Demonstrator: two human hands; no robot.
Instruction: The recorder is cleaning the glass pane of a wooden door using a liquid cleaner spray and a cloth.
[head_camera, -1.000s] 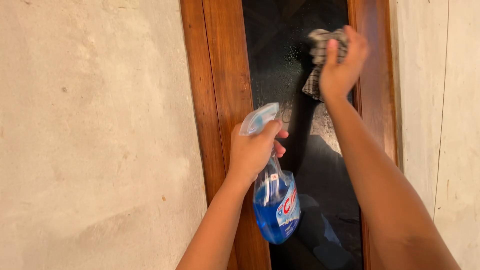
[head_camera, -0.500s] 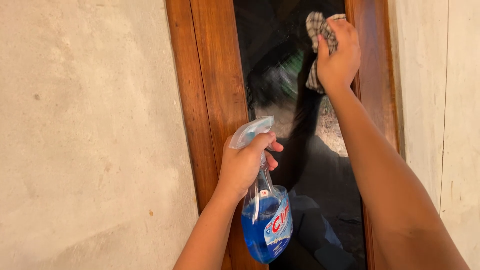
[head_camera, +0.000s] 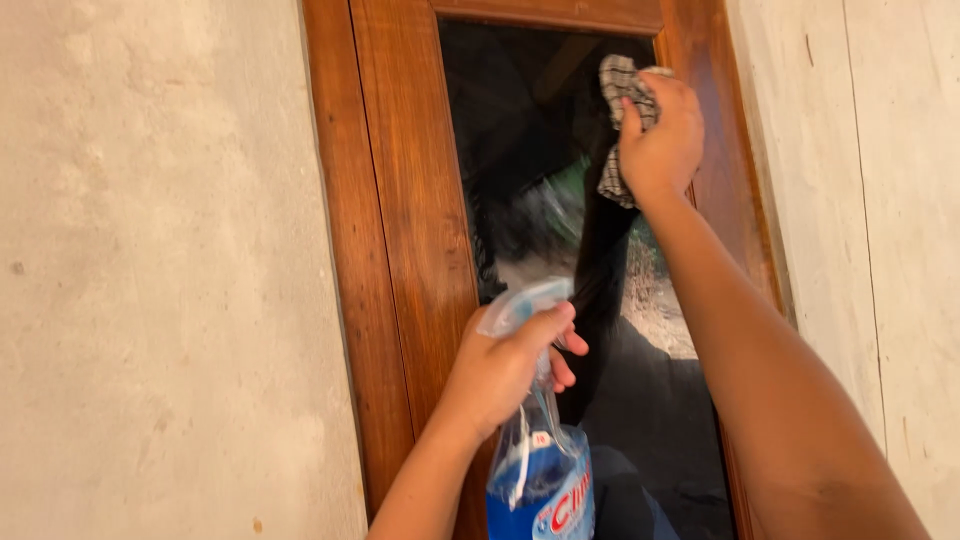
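Checked grey-and-white cloth (head_camera: 618, 120) is bunched under the right hand (head_camera: 658, 135), pressed flat against the dark glass pane (head_camera: 520, 150) near its top right corner, just beside the wooden frame (head_camera: 400, 220). Fingers are curled closed over the cloth; part of it sticks out above the fingertips, the rest hangs below the heel of the palm, so its long axis runs roughly vertical, parallel to the frame's right upright. Cloth sits between palm and glass, touching both.

Right hand is the one on the cloth; the left hand (head_camera: 505, 365) is lower and well apart from it, closed around the neck of a clear spray bottle (head_camera: 540, 470) with blue liquid, index finger over the trigger, nozzle aimed up towards the glass. Bottle hangs upright, in front of the pane's lower left, apparently not touching it.

Bare plaster wall (head_camera: 160, 280) on both sides of the frame.
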